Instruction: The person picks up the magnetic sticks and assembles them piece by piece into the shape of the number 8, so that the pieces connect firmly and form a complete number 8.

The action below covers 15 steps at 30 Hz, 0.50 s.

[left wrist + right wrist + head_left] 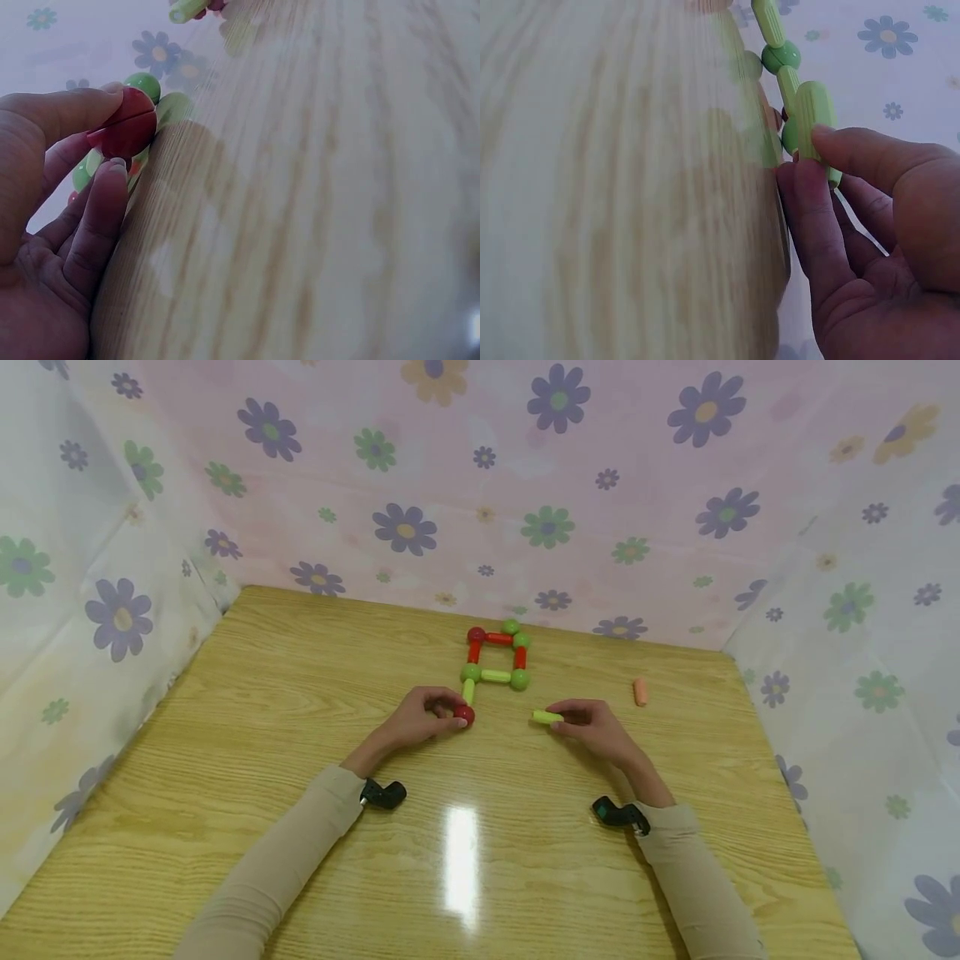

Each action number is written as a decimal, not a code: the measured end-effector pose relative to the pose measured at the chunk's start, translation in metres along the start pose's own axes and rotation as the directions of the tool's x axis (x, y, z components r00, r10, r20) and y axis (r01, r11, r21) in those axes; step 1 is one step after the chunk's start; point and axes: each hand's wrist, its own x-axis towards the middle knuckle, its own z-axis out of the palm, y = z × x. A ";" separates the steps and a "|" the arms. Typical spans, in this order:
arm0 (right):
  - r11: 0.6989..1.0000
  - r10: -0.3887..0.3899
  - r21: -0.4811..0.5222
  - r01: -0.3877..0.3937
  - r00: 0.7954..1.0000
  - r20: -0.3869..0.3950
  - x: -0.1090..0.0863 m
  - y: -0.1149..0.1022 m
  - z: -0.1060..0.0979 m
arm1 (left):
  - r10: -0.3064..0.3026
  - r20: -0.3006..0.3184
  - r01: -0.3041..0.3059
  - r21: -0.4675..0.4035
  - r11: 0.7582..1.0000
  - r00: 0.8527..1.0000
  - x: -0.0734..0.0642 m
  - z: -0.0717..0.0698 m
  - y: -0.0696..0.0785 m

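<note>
We are pinching a small glossy red plastic ball point(464, 715) in our left hand point(417, 719) fingers, at the frame's 6 o'clock end on the wooden desk point(247, 710); our right hand point(596, 727) is pinching a ribbed light-green plastic rod point(547, 717) at its end. Both are looking light, rigid, slippery.

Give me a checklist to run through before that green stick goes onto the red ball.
1. Left hand holds the red ball: ok, pinched between thumb and fingers.
2. Red ball joined to the green stick above it: cannot tell, they look touching, but the joint is too small to see.
3. Right hand holds the loose green stick: ok, pinched at one end.
4. Loose stick's free end points at the ball: ok, a gap remains between them.
5. Square frame intact: ok, four sticks and four corner balls.
6. Orange stick out of the way: ok, it lies apart to the right on the table.
</note>
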 end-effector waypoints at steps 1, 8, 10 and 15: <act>1.000 0.001 0.000 -0.001 1.000 -0.002 0.000 0.000 0.001 | 0.001 0.000 -0.001 0.001 1.000 1.000 0.000 0.000 0.000; 1.000 0.015 -0.020 -0.016 1.000 -0.016 0.006 0.000 0.008 | -0.001 -0.003 0.001 0.001 1.000 1.000 0.001 0.000 0.000; 1.000 0.011 -0.027 -0.011 1.000 -0.013 0.007 0.000 0.010 | -0.004 -0.003 0.004 0.002 1.000 1.000 0.001 0.000 0.000; 0.999 0.022 -0.041 -0.022 1.000 0.007 0.012 -0.003 0.015 | -0.009 -0.005 0.009 0.001 1.000 1.000 0.000 0.000 0.001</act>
